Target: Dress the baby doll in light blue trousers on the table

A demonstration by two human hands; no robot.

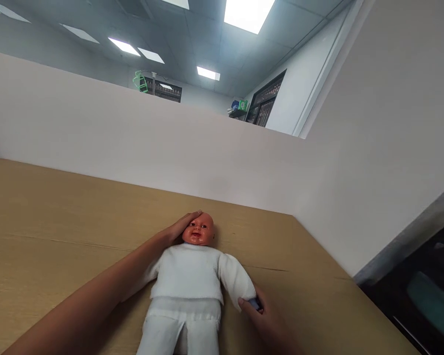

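A baby doll (190,271) lies on its back on the brown tabletop, dressed in a white fleecy top and white trousers. Its hard, shiny head (203,235) points to the far side. My left hand (179,228) rests along the left side of that head, fingers stretched toward the crown and partly hidden. On the other side my right hand (261,315) pinches the cuff of the doll's white sleeve (239,278), thumb on top. A small bluish-grey bit (254,302) shows at the cuff; I cannot make out what it is. The doll's feet are below the view.
The brown tabletop (77,207) meets a low white partition (151,143) at the back. A white wall (385,123) rises on the right. Past the table's right edge is a dark area with a greenish item (438,305). Ceiling lights and windows show beyond the partition.
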